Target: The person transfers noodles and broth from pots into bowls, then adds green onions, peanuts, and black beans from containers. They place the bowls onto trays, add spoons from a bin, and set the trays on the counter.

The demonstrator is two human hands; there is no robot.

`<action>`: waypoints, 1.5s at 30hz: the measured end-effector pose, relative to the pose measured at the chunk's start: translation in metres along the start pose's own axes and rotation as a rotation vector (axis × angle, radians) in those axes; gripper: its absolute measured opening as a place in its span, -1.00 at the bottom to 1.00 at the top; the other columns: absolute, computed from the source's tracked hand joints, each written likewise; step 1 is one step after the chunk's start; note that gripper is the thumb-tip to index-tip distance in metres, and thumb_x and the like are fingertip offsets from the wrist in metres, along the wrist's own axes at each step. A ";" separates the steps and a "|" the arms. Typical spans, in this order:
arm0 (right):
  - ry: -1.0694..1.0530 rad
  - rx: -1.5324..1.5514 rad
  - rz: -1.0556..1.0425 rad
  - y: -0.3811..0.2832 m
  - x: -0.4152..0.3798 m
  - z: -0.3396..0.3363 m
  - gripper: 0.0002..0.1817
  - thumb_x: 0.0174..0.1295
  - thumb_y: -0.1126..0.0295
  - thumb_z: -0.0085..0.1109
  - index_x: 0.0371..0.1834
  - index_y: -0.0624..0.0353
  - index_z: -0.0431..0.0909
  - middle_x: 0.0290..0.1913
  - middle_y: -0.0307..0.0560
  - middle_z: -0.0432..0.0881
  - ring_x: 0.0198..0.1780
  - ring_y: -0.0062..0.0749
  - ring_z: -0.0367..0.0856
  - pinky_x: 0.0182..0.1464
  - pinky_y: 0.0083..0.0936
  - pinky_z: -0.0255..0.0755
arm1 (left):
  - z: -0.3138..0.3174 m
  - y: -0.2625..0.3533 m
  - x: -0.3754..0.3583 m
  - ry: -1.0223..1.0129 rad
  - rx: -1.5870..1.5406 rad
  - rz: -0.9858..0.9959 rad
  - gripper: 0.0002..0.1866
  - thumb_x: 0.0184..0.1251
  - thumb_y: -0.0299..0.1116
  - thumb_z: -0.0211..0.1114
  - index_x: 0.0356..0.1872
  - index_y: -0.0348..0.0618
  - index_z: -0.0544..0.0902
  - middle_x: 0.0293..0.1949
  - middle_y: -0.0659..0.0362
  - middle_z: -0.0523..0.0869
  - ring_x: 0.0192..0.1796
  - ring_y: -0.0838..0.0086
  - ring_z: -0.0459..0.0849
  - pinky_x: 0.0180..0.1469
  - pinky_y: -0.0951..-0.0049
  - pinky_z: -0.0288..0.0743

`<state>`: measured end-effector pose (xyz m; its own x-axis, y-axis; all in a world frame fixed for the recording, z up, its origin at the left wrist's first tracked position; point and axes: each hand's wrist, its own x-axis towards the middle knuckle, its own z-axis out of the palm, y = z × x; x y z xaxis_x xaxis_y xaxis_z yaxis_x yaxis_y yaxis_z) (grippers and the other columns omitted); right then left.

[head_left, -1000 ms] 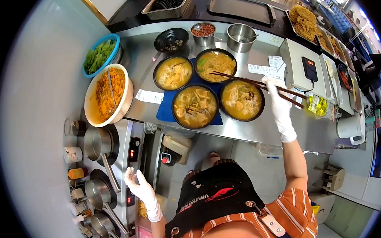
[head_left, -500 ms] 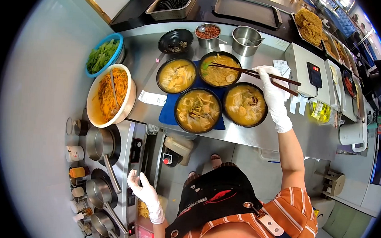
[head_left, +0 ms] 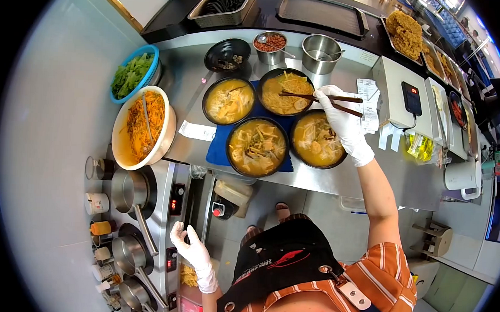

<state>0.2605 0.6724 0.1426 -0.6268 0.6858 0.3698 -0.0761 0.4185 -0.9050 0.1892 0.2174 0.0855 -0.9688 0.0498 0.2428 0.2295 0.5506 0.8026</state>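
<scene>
My right hand (head_left: 342, 129), in a white glove, grips a pair of dark chopsticks (head_left: 298, 95). Their tips are over the noodles in the back right black bowl (head_left: 260, 96). Below my wrist is the front right bowl (head_left: 316, 166) of noodle soup, its upper right part covered by the hand. Two more noodle soups stand to the left, in the back left bowl (head_left: 205, 108) and the front left bowl (head_left: 255, 175). A blue cloth (head_left: 218, 149) lies under them. My gloved left hand (head_left: 193, 251) hovers right of the burners, fingers apart, holding nothing.
A tub (head_left: 170, 127) of shredded orange vegetables and a blue basket (head_left: 158, 57) of greens stand left. Behind the bowls are a dark bowl (head_left: 209, 56) and two steel pots. Saucepans (head_left: 130, 191) sit on burners, handles toward my left hand. Receipts (head_left: 367, 97) lie right.
My right hand has shifted left and slightly down with the chopsticks, which now reach farther over the back right bowl's noodles and look steeper. My left hand has barely moved.
</scene>
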 end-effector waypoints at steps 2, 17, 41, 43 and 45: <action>0.005 0.003 -0.009 0.000 0.000 -0.003 -0.86 0.28 0.42 0.21 -0.31 0.31 0.58 -0.42 -0.22 0.54 -0.39 -0.61 0.45 -0.31 -0.66 0.35 | 0.003 0.000 0.000 -0.003 0.000 0.009 -0.67 0.31 -0.56 0.21 0.09 -0.28 0.46 0.01 0.09 0.56 0.05 0.39 0.52 0.07 0.42 0.39; 0.272 -0.157 0.009 -0.018 0.003 -0.050 -0.84 0.32 0.44 0.16 -0.29 0.33 0.65 -0.31 -0.14 0.68 -0.27 -0.56 0.60 -0.17 -0.63 0.48 | 0.009 0.006 0.002 -0.016 -0.017 -0.043 -0.69 0.36 -0.56 0.16 0.11 -0.29 0.47 0.00 0.11 0.57 0.07 0.41 0.52 0.21 0.42 0.35; 0.129 -0.132 -0.047 -0.012 -0.008 -0.023 -0.85 0.29 0.39 0.22 -0.30 0.28 0.60 -0.42 -0.25 0.59 -0.42 -0.65 0.50 -0.31 -0.70 0.41 | 0.012 0.004 0.006 -0.040 -0.001 -0.030 -0.67 0.37 -0.52 0.17 0.14 -0.27 0.45 0.01 0.10 0.56 0.06 0.40 0.53 0.19 0.40 0.38; 0.198 -0.087 -0.039 -0.016 -0.005 -0.018 -0.85 0.30 0.40 0.20 -0.32 0.27 0.60 -0.41 -0.26 0.58 -0.44 -0.67 0.48 -0.34 -0.70 0.39 | 0.010 0.001 0.004 -0.026 -0.028 -0.055 -0.67 0.37 -0.54 0.17 0.14 -0.28 0.45 0.00 0.11 0.57 0.05 0.41 0.53 0.18 0.41 0.38; 0.203 -0.086 0.006 -0.015 -0.003 -0.014 -0.86 0.30 0.40 0.20 -0.32 0.27 0.60 -0.42 -0.26 0.58 -0.42 -0.67 0.49 -0.31 -0.71 0.39 | 0.009 0.000 0.003 -0.019 -0.028 -0.065 -0.67 0.37 -0.54 0.17 0.13 -0.27 0.45 0.00 0.11 0.57 0.04 0.41 0.53 0.17 0.42 0.38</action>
<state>0.2744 0.6725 0.1583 -0.4575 0.7906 0.4069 -0.0006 0.4574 -0.8893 0.1857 0.2250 0.0811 -0.9832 0.0310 0.1798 0.1687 0.5295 0.8313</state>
